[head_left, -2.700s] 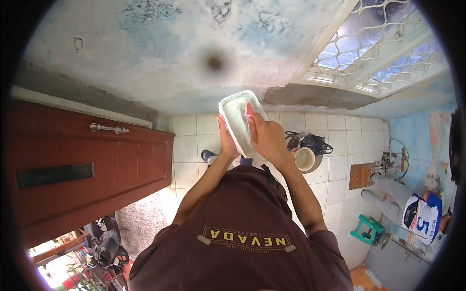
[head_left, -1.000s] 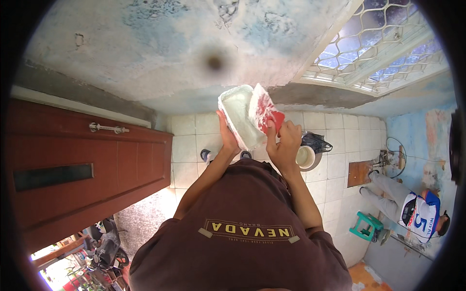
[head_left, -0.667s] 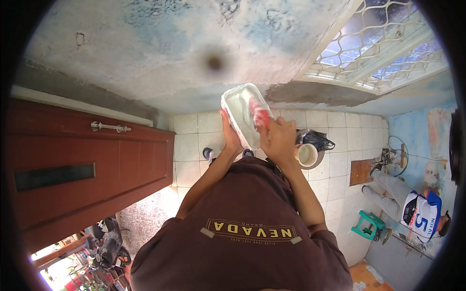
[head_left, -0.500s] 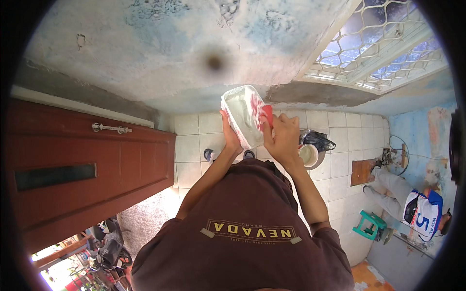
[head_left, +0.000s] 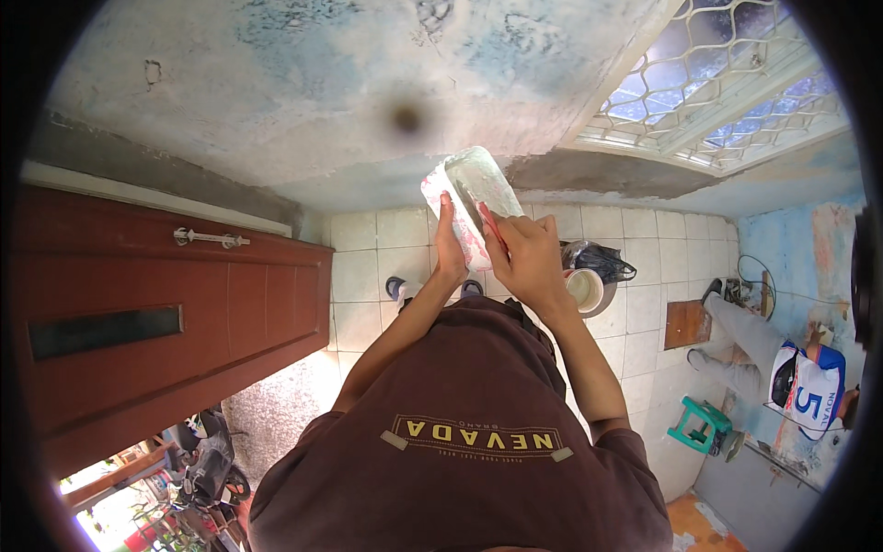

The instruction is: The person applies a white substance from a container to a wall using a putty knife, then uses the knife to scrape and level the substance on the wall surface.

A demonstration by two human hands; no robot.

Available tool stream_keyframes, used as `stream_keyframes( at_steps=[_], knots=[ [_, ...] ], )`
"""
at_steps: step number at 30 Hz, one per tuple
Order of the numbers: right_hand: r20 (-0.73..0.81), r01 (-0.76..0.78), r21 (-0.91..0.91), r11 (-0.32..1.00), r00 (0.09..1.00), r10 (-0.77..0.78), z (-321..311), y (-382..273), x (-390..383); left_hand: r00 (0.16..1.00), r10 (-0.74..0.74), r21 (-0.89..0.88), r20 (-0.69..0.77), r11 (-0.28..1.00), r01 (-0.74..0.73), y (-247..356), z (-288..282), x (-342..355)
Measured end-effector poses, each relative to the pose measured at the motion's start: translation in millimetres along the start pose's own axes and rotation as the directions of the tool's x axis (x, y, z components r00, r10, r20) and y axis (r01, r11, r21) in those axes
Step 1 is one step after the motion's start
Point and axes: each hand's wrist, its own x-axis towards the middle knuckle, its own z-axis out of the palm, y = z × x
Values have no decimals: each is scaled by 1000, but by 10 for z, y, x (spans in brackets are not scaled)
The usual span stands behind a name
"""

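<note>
My left hand [head_left: 448,248] grips a rectangular, paste-smeared tub [head_left: 432,189] from its left side, with the thumb up along the wall. Whitish paste coats the inside, and pink shows through on the outer wall. In my right hand [head_left: 531,262] is a red scraper [head_left: 488,219], its handle pinched between thumb and fingers. The scraper reaches over the tub's opening, close to the near left wall. Its working edge is hard to make out. The tub is tilted, held above the floor in front of the patchy wall [head_left: 349,92].
Right of my hands, a white bucket [head_left: 583,293] stands beside a black plastic bag [head_left: 602,264] on the tiled floor [head_left: 644,317]. A red-brown door [head_left: 230,304] is at left. Farther right are a green stool [head_left: 699,426] and another person [head_left: 800,391]. A grilled window [head_left: 708,83] is upper right.
The tub has turned in my left hand, showing more of its left outer wall. My right hand has brought the scraper from the right rim leftward over the opening.
</note>
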Motion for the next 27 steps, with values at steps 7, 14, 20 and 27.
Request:
stream_keyframes(
  at_steps=[7, 14, 20, 27],
  knots=[
    [55, 50, 41, 998, 997, -53, 99, 0, -56, 991, -126, 40, 46, 991, 125, 126, 247, -103],
    [71, 82, 81, 993, 994, -88, 146, 34, -122, 980, -193, 0, 42, 981, 194, 112, 265, -131],
    [5, 120, 74, 990, 993, -121, 175, 69, -180, 968, -250, 60, 36, 967, 248, 172, 289, -119],
    [-64, 142, 102, 985, 989, -136, 174, 82, -212, 966, -248, 66, 80, 968, 243, 171, 263, -62]
  ],
)
